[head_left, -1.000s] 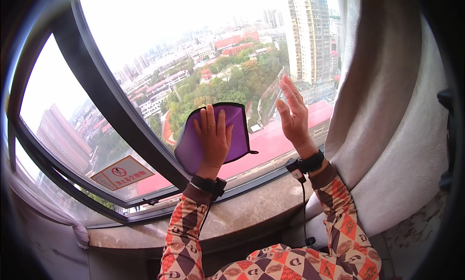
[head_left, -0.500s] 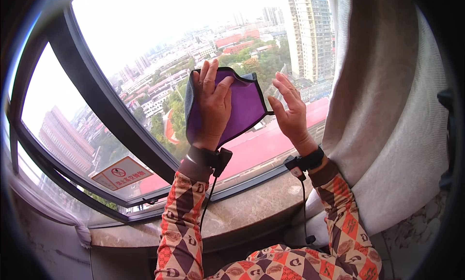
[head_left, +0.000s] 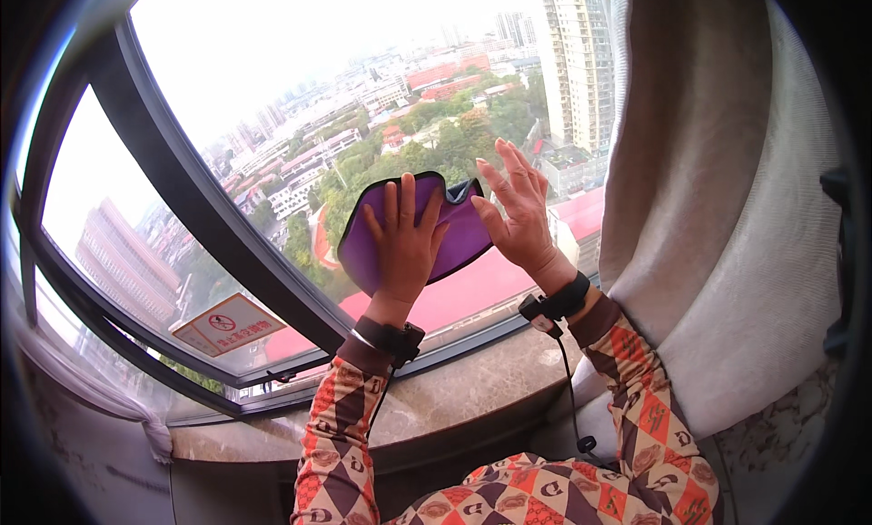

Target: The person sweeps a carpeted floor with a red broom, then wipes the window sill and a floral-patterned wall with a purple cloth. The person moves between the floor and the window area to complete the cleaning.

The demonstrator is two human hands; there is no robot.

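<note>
Against the window glass (head_left: pixel 300 98) lies a purple cloth (head_left: pixel 465 236) with black edging. My left hand (head_left: pixel 401 248) lies flat over its left part, fingers spread. At the cloth's upper right, the rim folds over and shows a bluish-grey back. Beside the right edge is my right hand (head_left: pixel 520 216), raised with its fingers apart and its thumb close to the cloth. Whether that thumb touches the edge I cannot tell.
A dark window frame (head_left: pixel 195 162) slants across the left, next to a side pane bearing a sign sticker (head_left: pixel 229 325). Below runs a curved stone sill (head_left: pixel 472 393). Pale curtains (head_left: pixel 699 207) hang at the right. Each wrist carries a black strap with a cable.
The cloth has come lower on the glass, its near edge more rounded and its upper right corner now folded. My left hand moved down with it; my right hand shifted slightly left.
</note>
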